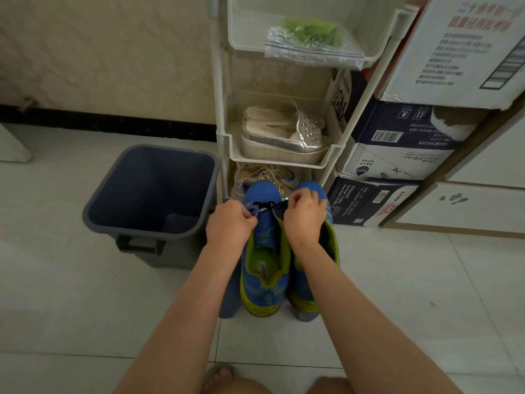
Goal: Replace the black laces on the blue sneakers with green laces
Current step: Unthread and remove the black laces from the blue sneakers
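Two blue sneakers with yellow-green lining stand side by side on the floor, toes pointing away from me: the left sneaker (264,265) and the right sneaker (309,288). A black lace (265,206) crosses the left sneaker near its toe end. My left hand (230,223) pinches the lace's left side. My right hand (304,214) pinches its right side and covers part of the right sneaker. Green laces (312,31) lie in a clear plastic bag on the rack's top shelf.
A dark blue bin (153,194) stands open just left of the sneakers. A white shoe rack (221,109) behind them holds silver platform shoes (284,137) and a gold pair below. Stacked cardboard boxes (397,143) fill the right. Pale floor tiles surround me.
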